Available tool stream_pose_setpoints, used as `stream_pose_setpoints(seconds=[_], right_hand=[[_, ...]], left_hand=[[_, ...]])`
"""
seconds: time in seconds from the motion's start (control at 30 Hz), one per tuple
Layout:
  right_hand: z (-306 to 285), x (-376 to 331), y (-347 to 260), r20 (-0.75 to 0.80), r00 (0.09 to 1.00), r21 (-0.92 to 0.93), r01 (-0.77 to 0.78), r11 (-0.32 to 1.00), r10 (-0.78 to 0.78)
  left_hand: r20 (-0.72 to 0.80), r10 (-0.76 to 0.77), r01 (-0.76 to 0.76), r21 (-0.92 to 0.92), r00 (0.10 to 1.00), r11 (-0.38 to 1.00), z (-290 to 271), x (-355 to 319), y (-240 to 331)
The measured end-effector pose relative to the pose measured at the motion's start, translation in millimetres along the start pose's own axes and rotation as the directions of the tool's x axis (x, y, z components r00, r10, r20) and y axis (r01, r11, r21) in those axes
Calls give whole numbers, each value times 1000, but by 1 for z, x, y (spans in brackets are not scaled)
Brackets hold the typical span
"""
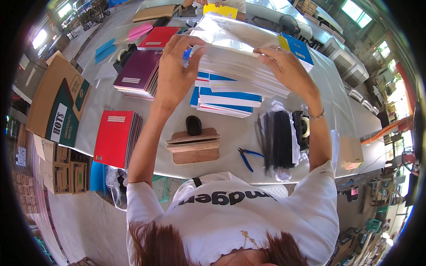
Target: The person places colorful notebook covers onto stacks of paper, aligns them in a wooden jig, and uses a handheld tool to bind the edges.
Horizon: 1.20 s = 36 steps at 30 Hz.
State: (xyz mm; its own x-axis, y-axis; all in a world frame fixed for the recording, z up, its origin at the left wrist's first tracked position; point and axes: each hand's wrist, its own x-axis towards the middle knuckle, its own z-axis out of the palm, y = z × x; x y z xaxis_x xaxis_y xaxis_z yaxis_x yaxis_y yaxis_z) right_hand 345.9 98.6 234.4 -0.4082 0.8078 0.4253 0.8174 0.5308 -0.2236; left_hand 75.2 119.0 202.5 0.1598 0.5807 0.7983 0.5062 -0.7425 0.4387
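Observation:
A tall stack of clear plastic cover sheets (224, 32), punched along the near edge, lies in front of me across blue and white notebooks (228, 99). My left hand (176, 73) pinches thumb and finger together at the left end of a sheet's near edge. At the right end, my right hand (286, 71) grips that edge between thumb and fingers. Closer to me stands a wooden jig (193, 146) with a black knob. Right of it are blue-handled pliers (249, 157) and a bundle of black spiral coils (282, 139).
Red notebooks (114, 137) and purple notebooks (137, 73) are stacked at the left, blue notebooks (298, 51) at the far right. A printed carton (62, 99) stands at the left edge. Across the table, another person's hands hold a yellow sheet (220, 11).

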Motion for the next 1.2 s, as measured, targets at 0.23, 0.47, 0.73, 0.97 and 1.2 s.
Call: stream_pose_setpoints(seconds=[0.23, 0.47, 0.73, 0.97, 1.2], right_hand=[[14, 5, 3, -98, 992, -157, 60, 986, -76], [10, 12, 7, -61, 992, -49, -113, 992, 110], [-8, 22, 39, -423, 898, 181, -45, 982, 119], [-50, 18, 91, -699, 704, -112, -282, 953, 126], [-58, -53, 187, -766, 584, 52, -360, 931, 268]], left_hand=[[178, 229, -228, -26, 957, 973, 34, -10, 28], [247, 314, -350, 119, 917, 929, 66, -19, 27], [320, 368, -437, 179, 873, 881, 78, 6, 34], [348, 413, -493, 181, 841, 851, 87, 24, 37], [369, 443, -507, 92, 817, 857, 91, 19, 31]])
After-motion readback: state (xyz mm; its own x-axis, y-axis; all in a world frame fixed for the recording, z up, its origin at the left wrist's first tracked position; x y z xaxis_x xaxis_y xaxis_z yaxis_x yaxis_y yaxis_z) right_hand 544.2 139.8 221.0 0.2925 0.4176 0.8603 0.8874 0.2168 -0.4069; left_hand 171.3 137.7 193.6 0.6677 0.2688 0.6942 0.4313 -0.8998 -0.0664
